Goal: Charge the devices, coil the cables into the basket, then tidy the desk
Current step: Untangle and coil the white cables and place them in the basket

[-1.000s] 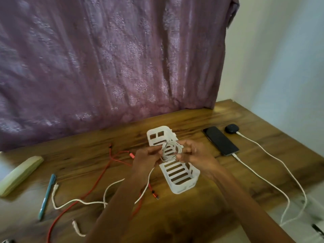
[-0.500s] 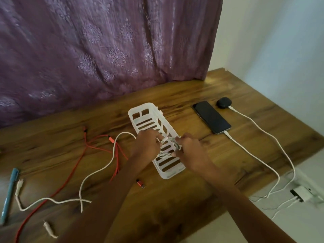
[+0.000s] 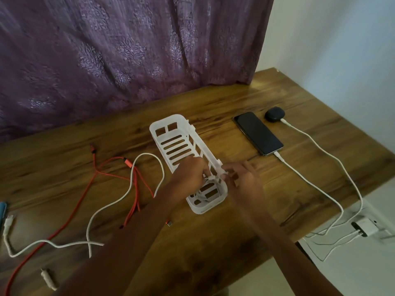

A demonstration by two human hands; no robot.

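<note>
Reaching over the near end of the white basket point(image 3: 165, 121), the left hand point(image 3: 188, 176) pinched a strand of the coiled white cable point(image 3: 203, 196) that lay inside it. The right hand point(image 3: 243, 182), just beside, was blurred, so its grip could not be told. Left of the basket lay a red cable point(image 3: 130, 212) and a loose white cable point(image 3: 149, 154) on the tabletop point(image 3: 64, 167); right of it, a phone point(image 3: 258, 133) and an earbud case point(image 3: 274, 113), both plugged in.
</note>
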